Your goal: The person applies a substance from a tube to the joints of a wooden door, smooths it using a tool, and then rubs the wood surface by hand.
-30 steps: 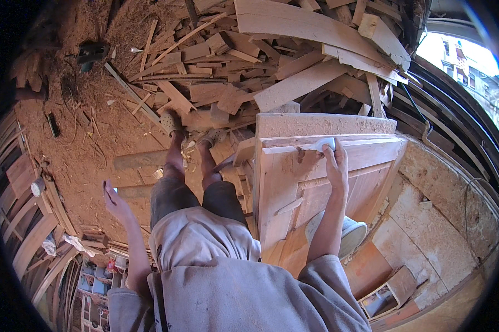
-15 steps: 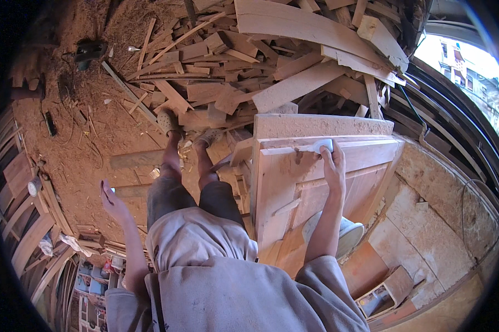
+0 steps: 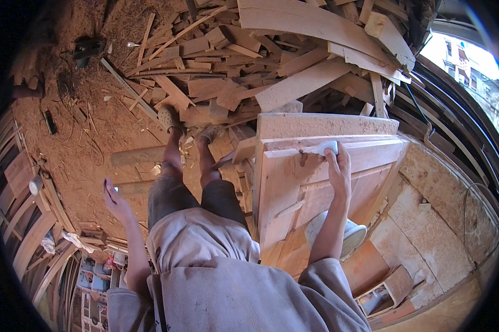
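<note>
My right hand (image 3: pixel 338 169) presses a small white pad or scraper (image 3: pixel 322 148) against the upper rail of a pale wooden panel door (image 3: pixel 294 188) that lies flat before me. A brown smear shows on the wood just left of the pad. My left hand (image 3: pixel 114 199) hangs out to my left, away from the door, and seems to pinch a small flat dark thing; I cannot make out what it is. My legs and two sandalled feet (image 3: pixel 169 117) stand just left of the door.
A big heap of scrap boards and offcuts (image 3: pixel 271 61) lies beyond the door. Sawdust covers the floor (image 3: pixel 78 138). A white tub (image 3: pixel 346 232) sits under the door's near edge. Stacked planks (image 3: pixel 22 221) curve along the left; a bright window (image 3: pixel 460 61) is at upper right.
My right hand has slid the white pad slightly along the top rail. My left hand has shifted a little. The view has tilted slightly.
</note>
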Action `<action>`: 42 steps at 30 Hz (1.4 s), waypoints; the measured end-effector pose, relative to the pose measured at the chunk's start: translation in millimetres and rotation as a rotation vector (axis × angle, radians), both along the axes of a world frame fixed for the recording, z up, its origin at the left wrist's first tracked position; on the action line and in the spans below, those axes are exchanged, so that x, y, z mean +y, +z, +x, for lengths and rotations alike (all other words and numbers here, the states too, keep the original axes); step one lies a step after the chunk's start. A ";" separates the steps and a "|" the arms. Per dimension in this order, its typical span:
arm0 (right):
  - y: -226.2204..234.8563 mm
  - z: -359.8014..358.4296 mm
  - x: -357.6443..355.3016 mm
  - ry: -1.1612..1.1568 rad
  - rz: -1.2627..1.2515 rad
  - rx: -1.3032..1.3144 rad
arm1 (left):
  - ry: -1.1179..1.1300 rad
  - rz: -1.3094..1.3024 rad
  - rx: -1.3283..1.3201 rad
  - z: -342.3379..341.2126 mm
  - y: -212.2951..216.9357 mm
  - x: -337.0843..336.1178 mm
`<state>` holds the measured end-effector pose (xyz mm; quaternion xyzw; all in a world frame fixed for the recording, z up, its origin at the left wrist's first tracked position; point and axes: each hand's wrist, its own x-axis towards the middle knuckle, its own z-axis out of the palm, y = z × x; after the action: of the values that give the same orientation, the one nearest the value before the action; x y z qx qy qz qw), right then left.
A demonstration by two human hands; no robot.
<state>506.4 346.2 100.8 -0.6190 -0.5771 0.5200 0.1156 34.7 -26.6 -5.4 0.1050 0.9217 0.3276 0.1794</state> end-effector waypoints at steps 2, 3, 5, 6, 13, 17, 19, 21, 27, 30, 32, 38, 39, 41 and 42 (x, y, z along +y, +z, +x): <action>-0.5 0.6 0.0 0.005 0.006 -0.011 | -0.007 -0.003 0.004 -0.2 -1.0 -0.6; -0.6 0.8 -0.1 0.010 0.013 -0.022 | 0.005 -0.009 -0.007 -0.4 -0.9 -0.1; 0.2 -0.5 -0.2 -0.005 -0.007 0.005 | 0.016 -0.016 -0.018 -1.3 -1.0 0.0; 0.4 -1.1 -0.3 -0.021 -0.026 0.032 | 0.007 -0.023 -0.012 -2.3 -1.3 -0.9; 2.7 -5.5 0.5 -0.062 -0.027 0.031 | 0.011 -0.011 -0.007 -3.4 -3.2 0.6; -0.2 -1.8 0.8 -0.038 -0.034 -0.005 | -0.001 -0.015 -0.012 -3.5 4.0 9.9; -2.0 0.2 0.8 -0.036 -0.039 -0.011 | 0.025 -0.006 -0.030 -3.2 8.8 13.2; 0.3 -7.3 -0.5 -0.039 -0.018 -0.037 | 0.024 -0.006 -0.036 -4.6 -1.5 3.6; 5.4 -11.9 0.4 -0.033 0.000 -0.061 | -0.003 -0.039 -0.005 -6.4 -2.1 1.3; 1.8 -8.2 -0.7 -0.026 0.005 -0.052 | 0.007 -0.020 -0.014 -6.0 -0.1 4.7; 2.0 -8.5 -0.8 -0.031 0.001 -0.050 | 0.022 -0.003 -0.026 -5.2 1.9 8.2; -1.6 -4.6 -1.1 -0.026 -0.005 -0.044 | 0.022 -0.002 -0.015 -6.5 -0.8 5.4; -1.3 -5.6 -1.1 -0.029 -0.004 -0.048 | 0.026 0.001 -0.018 -6.1 -0.4 6.2; -1.5 -6.2 -1.7 -0.032 0.000 -0.043 | 0.030 0.004 -0.021 -6.0 -0.1 6.5; -1.4 -6.3 -2.0 -0.036 0.004 -0.039 | 0.034 0.006 -0.024 -6.2 -0.2 6.4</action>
<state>500.2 344.1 99.4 -0.6391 -0.5691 0.5045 0.1148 28.5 -20.2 -5.6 0.0862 0.9201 0.3345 0.1845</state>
